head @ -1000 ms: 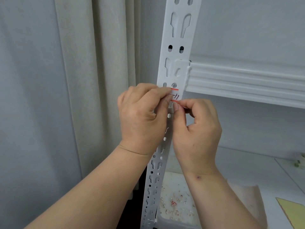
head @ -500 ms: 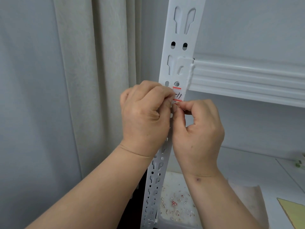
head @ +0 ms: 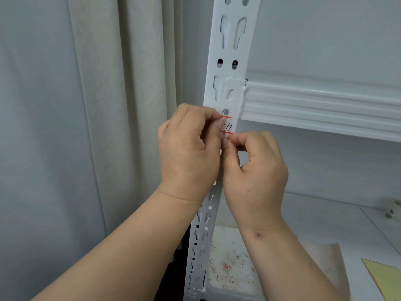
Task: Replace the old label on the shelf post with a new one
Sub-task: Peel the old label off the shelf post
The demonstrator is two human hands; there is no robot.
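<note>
A white slotted shelf post (head: 231, 51) runs up the middle of the view. A small white label (head: 227, 126) with red stripes and black handwriting sticks to the post just below the shelf beam. My left hand (head: 188, 153) is curled against the post, its fingertips on the label's left edge. My right hand (head: 256, 170) sits just below, thumb and forefinger pinched at the label's lower edge. A sliver of red shows between those fingers. The left part of the label is hidden by my fingers.
A white ribbed shelf beam (head: 321, 109) runs right from the post. A pale curtain (head: 121, 105) hangs to the left. Below, a white tray (head: 230, 268) holds small paper scraps, and a yellow sheet (head: 384, 276) lies at the lower right on the shelf.
Both hands stay at the label with only small finger shifts. The view has drifted slightly, so the post and hands sit a little differently in frame.
</note>
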